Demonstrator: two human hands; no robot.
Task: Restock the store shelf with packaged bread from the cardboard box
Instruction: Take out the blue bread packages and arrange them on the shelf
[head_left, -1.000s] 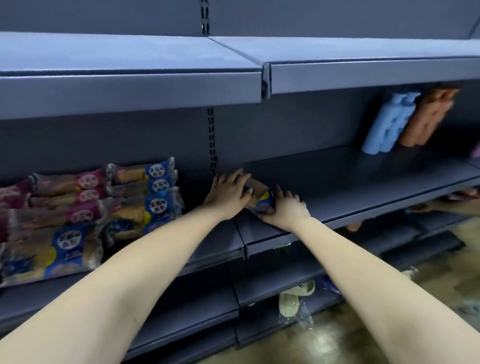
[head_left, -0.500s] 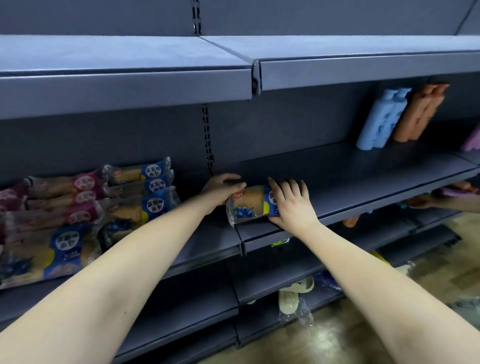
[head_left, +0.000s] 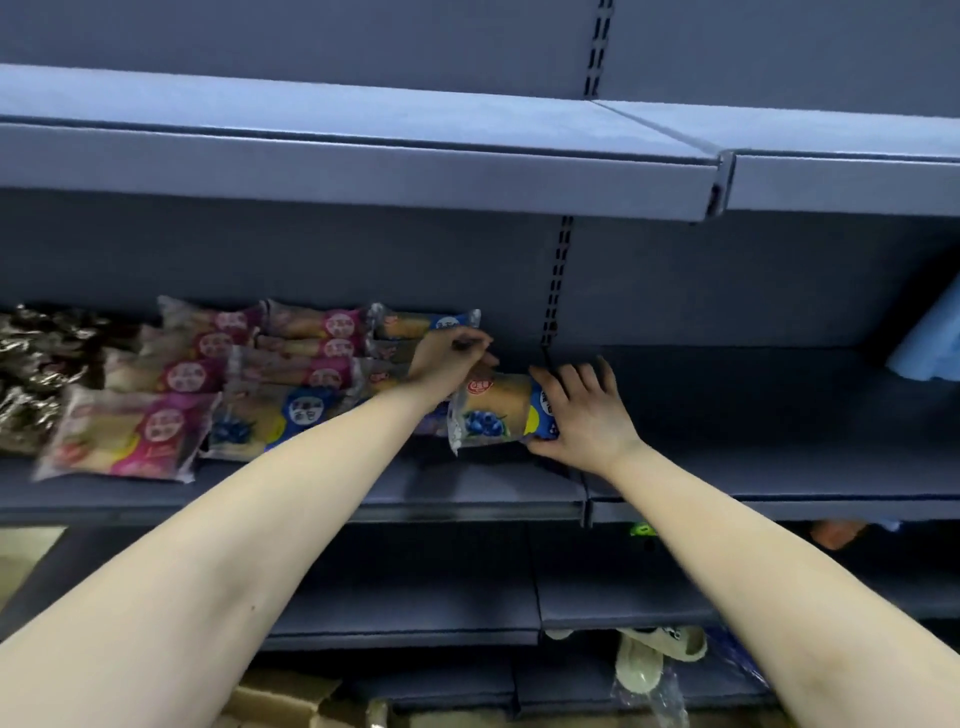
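Right hand (head_left: 582, 415) fingers gripping blueberry bread pack (head_left: 496, 410), left hand (head_left: 447, 358) fingers curled on its end, writing blurred

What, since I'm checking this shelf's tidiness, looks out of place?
The blue bread pack lies tilted beside the stacks, right hand gripping its end, not yet aligned. Bagged slippers lie loose at the bottom, odd among bread.

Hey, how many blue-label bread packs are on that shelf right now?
3 visible: back pack by the left hand, front pack beside the pink packs, held pack under the right hand. The left arm may hide more.
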